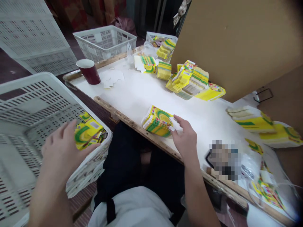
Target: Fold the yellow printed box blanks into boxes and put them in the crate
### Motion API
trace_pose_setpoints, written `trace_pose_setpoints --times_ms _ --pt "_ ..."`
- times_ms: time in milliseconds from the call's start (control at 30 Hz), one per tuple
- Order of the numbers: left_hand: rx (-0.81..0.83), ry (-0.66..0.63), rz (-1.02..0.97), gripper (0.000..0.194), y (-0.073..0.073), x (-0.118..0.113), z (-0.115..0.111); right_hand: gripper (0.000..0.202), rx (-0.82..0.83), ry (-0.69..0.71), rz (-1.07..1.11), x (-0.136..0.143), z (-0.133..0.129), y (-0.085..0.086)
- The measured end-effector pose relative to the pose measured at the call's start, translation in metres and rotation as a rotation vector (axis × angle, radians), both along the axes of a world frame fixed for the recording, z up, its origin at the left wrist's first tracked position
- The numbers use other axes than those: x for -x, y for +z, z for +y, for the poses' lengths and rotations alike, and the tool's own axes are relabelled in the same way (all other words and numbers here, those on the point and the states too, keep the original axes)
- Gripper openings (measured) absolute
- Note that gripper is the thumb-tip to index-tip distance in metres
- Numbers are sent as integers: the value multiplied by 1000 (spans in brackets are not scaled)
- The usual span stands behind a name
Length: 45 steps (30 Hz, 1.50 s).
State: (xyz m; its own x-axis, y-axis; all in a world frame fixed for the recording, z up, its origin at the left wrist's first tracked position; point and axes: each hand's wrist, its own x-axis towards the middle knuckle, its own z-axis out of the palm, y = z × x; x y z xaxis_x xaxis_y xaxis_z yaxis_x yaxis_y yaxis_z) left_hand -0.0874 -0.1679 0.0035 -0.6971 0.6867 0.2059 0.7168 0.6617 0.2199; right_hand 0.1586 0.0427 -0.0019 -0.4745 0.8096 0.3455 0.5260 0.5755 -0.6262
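Observation:
My left hand (62, 145) hovers over the near white plastic crate (44, 75), fingers spread and thumb out. Just beyond its thumb, yellow-green printed cartons (88, 130) lie in the crate's corner; the fingertips are partly hidden, and the hand is slightly blurred. On the white table (132, 97), by its wooden front edge, lies a stack of flat folded yellow-green cartons (158, 121). My right hand (186, 135) grips the stack's right end, with thumb and forefinger at a white end flap of the top carton.
A maroon cup (88, 72) and white paper scraps (113, 77) are at the table's left. More carton stacks (189, 78) line the back against a large brown board (236, 41). Another white crate (106, 41) stands behind. Flat cartons (255, 119) and a blurred-out object (224, 159) lie right.

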Motion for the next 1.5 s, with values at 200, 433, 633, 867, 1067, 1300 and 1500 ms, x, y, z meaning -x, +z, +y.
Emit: trace_pose_setpoints --times_ms 200,433,633,867,1067,1300,1500 --pt "-152 -222 -241 63 -13 -13 12 37 -72 -14 -237 3 16 -11" --pt "-399 -488 -881 69 -26 -73 46 39 205 -12 174 10 -13 1" --pt "-1191 -276 -1372 64 -20 -115 65 39 885 436 399 30 -95 0" --pt "-1188 -107 -1283 54 -24 -105 64 36 758 406 329 37 -117 -20" --pt "-1071 -58 -1320 42 -44 -103 60 15 631 223 352 20 -83 -16" --pt "-995 -235 -967 44 -17 -84 48 29 129 241 182 -6 -62 -7" --pt "-333 -553 -623 91 3 -87 44 35 -153 431 18 -10 -66 -2"
